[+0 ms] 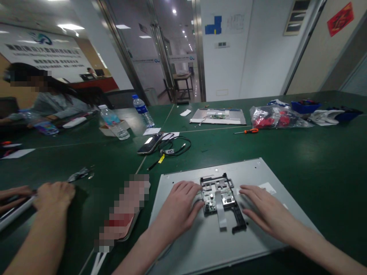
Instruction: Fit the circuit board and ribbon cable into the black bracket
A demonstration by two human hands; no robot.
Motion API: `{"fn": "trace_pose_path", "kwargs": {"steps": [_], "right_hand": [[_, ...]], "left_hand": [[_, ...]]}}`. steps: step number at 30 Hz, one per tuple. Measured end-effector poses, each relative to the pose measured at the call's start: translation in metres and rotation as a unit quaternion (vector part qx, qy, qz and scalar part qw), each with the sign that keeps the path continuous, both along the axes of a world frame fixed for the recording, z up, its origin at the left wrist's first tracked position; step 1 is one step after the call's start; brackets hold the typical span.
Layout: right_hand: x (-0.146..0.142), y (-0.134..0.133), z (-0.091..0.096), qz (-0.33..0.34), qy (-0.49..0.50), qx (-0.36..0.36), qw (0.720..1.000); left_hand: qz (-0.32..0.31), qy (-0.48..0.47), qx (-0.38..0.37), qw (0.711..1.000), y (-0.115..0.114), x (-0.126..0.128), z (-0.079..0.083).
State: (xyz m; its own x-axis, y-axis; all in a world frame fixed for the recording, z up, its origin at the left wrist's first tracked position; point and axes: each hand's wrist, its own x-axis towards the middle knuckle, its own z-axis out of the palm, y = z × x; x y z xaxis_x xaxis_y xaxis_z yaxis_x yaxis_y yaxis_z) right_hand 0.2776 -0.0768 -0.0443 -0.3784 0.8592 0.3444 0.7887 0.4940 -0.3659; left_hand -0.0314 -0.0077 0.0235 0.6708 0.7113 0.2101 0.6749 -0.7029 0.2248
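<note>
Left hand [177, 208] lay flat on grey panel [200, 244], fingers open, fingertips touching circuit board [216, 198]. Right hand [262, 210] lay open, flat beside board, gripping nothing.

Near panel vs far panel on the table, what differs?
The near panel has the left hand and right hand resting flat on it; the far panel lies untouched. The near panel's board sits in a black frame; the far panel's green board shows no such frame. A screwdriver lies by the far panel, none by the near one. Both are grey sheets lying flat on the green table.
</note>
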Motion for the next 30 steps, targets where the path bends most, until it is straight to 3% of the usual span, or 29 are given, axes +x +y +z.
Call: {"fn": "trace_pose_path", "kwargs": {"steps": [7,12,19,23,27,30], "right_hand": [[0.005,-0.031,-0.043,-0.083,-0.031,0.015,0.996],[0.002,-0.039,-0.049,-0.096,-0.034,0.016,0.995],[0.003,-0.05,-0.054,-0.1,-0.035,0.029,0.994],[0.007,-0.046,-0.043,-0.079,-0.055,0.03,0.995],[0.0,-0.031,-0.013,-0.048,-0.05,0.016,0.997],[-0.013,-0.012,0.013,0.023,-0.028,0.006,0.999]], "left_hand": [[0.091,0.054,0.025,0.994,-0.045,-0.048,-0.034],[0.108,0.082,0.009,0.991,-0.065,-0.056,-0.053],[0.096,0.082,0.032,0.991,-0.076,-0.059,-0.065],[0.088,0.069,0.043,0.993,-0.073,-0.054,-0.056],[0.04,0.054,0.02,0.998,-0.061,-0.027,-0.029],[-0.017,0.029,-0.019,0.999,-0.046,0.001,-0.008]]}}
